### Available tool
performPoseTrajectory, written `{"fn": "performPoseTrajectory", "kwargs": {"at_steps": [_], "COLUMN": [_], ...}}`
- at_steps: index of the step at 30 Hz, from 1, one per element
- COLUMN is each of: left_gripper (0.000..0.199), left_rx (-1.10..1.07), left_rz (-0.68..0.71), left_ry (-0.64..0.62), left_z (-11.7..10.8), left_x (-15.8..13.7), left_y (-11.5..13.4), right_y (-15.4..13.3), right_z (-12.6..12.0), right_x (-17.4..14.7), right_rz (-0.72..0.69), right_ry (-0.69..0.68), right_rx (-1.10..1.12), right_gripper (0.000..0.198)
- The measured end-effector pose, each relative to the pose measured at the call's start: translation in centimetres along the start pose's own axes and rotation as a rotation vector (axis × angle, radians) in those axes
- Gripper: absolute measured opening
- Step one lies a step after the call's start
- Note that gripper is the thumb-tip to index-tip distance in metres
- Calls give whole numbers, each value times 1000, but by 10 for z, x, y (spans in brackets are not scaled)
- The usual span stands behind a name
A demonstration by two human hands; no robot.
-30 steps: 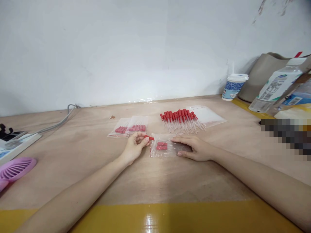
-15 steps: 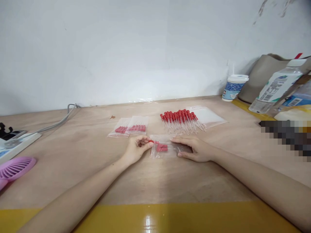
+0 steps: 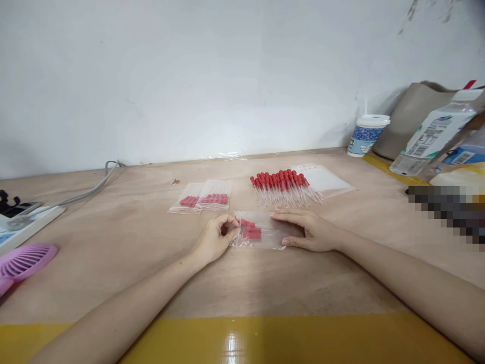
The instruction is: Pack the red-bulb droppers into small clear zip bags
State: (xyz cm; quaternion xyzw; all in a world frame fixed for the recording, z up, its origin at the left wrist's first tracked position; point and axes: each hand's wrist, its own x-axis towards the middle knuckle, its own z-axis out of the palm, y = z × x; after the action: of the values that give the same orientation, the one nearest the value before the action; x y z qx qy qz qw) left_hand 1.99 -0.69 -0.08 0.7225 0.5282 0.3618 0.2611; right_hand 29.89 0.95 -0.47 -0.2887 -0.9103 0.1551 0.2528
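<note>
A clear plastic zip bag lies flat on the table, with a few red-bulbed droppers inside, their thin clear stems pointing right. At its left end, my left hand pinches the bag's edge between thumb and fingers, near the topmost red bulb. My right hand rests at the other end, thumb and fingers apart along the bag's lower and upper edges. Just behind it spreads a pile of similar red-bulbed droppers. Two filled bags overlap behind my left hand, red bulbs toward me.
Bare-looking clear bags lie right of the pile. Far right stand a lidded paper cup, a plastic bottle and a grey container. At left are a pink fan, a white power strip and a grey cable.
The red bulb that my left fingers held at the bag's mouth is now inside, beside the other droppers. My left fingers have come onto the bag's edge; my right hand has shifted slightly right.
</note>
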Motion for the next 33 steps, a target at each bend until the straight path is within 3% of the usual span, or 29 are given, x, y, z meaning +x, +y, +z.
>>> {"fn": "performPoseTrajectory", "kwargs": {"at_steps": [6,14,19,22,26,28,30,33], "left_gripper": [13,11,13,13,13,17,21,11], "left_rx": [-11,-52,-47,-92,-139,-127,-131,-124], "left_rz": [86,87,44,43,62,25,-113,-205], "left_ry": [-52,-55,-81,-27,158,145,106,135], "left_z": [-1,-4,-4,-7,-13,-11,-4,13], "left_x": [-3,-10,-10,-4,23,46,75,118], "left_y": [2,7,1,-7,-10,-6,1,9], "right_y": [-1,0,-1,-1,-1,-1,-1,-2], "right_z": [-1,2,2,2,2,2,2,1], "right_x": [0,1,0,0,1,1,1,1], "right_rz": [25,6,-10,-5,-8,-9,-11,-11], "right_ry": [-9,22,-2,-17,-7,-10,-20,-24], "right_rx": [-41,-45,-4,-7,1,3,-1,-13], "right_gripper": [54,47,56,58,58,57,57,56]}}
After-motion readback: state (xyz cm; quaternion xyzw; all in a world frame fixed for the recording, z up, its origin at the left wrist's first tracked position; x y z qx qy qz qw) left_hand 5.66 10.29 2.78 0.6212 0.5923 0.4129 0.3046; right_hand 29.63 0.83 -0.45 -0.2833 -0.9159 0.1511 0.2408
